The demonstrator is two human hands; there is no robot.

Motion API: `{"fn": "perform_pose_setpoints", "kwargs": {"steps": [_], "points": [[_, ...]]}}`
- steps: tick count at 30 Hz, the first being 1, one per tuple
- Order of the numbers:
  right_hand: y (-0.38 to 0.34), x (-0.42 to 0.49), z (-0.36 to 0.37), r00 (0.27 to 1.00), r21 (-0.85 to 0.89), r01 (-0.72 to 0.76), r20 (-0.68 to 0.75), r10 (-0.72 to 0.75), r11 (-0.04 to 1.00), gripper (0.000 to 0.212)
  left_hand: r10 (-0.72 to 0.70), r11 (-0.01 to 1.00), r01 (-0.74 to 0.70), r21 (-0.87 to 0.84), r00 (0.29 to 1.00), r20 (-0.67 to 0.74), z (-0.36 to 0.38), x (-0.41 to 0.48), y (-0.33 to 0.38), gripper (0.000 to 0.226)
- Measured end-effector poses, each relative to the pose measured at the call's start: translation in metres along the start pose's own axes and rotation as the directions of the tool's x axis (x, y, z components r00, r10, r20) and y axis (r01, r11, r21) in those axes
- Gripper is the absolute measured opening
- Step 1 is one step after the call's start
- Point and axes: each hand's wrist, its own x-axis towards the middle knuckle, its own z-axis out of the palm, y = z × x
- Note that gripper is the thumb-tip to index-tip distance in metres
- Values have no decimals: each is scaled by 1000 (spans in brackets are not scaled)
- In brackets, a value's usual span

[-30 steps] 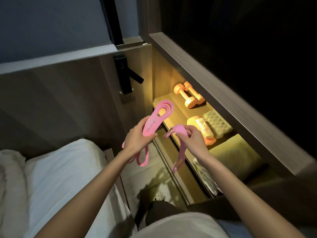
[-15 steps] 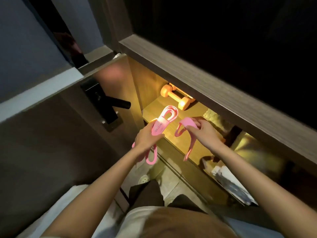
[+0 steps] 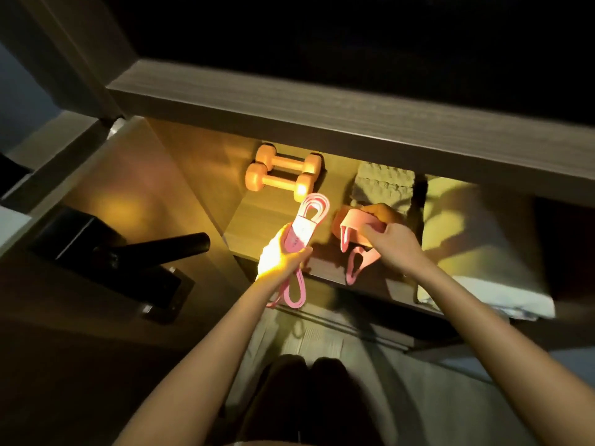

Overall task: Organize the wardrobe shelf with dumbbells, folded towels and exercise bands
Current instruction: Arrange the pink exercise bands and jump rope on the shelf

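Observation:
My left hand (image 3: 283, 257) grips a bundle of pink exercise bands (image 3: 307, 220), whose looped top points at the lit wardrobe shelf (image 3: 257, 220) and whose lower loops hang below my wrist. My right hand (image 3: 391, 238) pinches a single wider pink band (image 3: 357, 220) just above the shelf's front, its loops dangling under the fingers. Two orange dumbbells (image 3: 283, 175) lie side by side at the back left of the shelf. A folded textured towel (image 3: 383, 185) sits behind my right hand. An orange item under that hand is mostly hidden.
A larger folded pale towel (image 3: 476, 246) lies on the shelf's right part. A thick wooden board (image 3: 322, 107) overhangs the shelf. A door with a black lever handle (image 3: 154, 249) stands open at the left. My dark shoes (image 3: 306, 371) stand on the floor below.
The view has swung to face the shelf squarely. Both hands moved forward with their bands and now hover over the shelf's front edge. The bed has dropped out of view.

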Motion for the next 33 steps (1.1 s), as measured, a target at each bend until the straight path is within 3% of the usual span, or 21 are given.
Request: {"fn": "perform_pose_setpoints", "kwargs": {"steps": [6,9,12,15,19,22,25,28,33], "points": [[33,24,30,997,7,18,-78,-17,1000,42,135,991,-135,-7,991,13,27,47,-41,64],[48,23,45,960,-52,241,-130,-246,969,10,239,968,-239,80,971,15,30,65,-61,60],[66,22,65,910,-93,362,-182,-373,928,33,327,919,-326,222,944,34,28,73,-76,63],[80,23,81,894,-162,358,-223,-388,920,37,421,812,-395,429,906,38,21,75,-83,62],[94,23,86,874,-271,350,-249,-416,897,35,480,717,-439,542,874,72,13,74,-82,57],[101,26,81,877,-443,313,-204,-435,840,28,466,649,-448,615,873,145,9,80,-75,57],[113,34,77,889,-574,176,-257,-380,800,23,417,622,-430,655,889,188,8,88,-65,64],[126,38,76,924,-635,43,-268,-273,771,28,413,557,-455,694,877,244,14,99,-58,59],[137,45,84,944,-679,18,-230,-236,734,32,354,457,-455,765,881,313,20,113,-55,53]]}}
